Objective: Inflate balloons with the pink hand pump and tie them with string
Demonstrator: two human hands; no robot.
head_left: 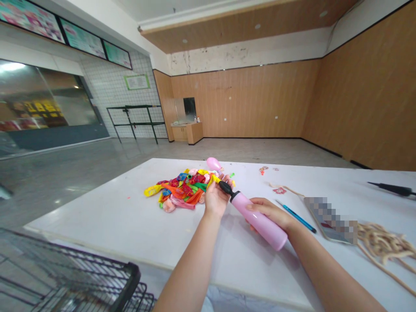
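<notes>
Right hand [268,212]: wrapped about the barrel of the pink pump [262,223], thumb laid along the top.
Left hand [217,199]: turned palm up, its fingers closed on a yellow balloon [216,178] at the pump's black nozzle [225,187].
Pump: held aslant between the two hands, nozzle toward the left hand, broad end tilted down past the right palm.
Yellow balloon: pinched at the nozzle tip; how far it has been fitted cannot be told.
Pile [182,188]: limp balloons in red, orange, green, blue, yellow and pink, heaped just left of the left hand.
Pink balloon [213,164]: partly filled, seen just beyond the left fingertips.
Knife [299,219]: blue, laid just right of the right hand.
Phone [320,221]: set flat right of the knife, its surface partly blurred.
Cord [386,242]: tangled and beige, heaped well to the right of the right hand.
Black tool [393,189]: pointed, placed far to the right of the right hand, beyond the cord.
Table [113,216]: white, spread beneath both hands.
Cart [74,260]: black wire, parked below and left of the left hand.
Wall [247,104]: wood-panelled, seen across the room, well beyond both hands.
</notes>
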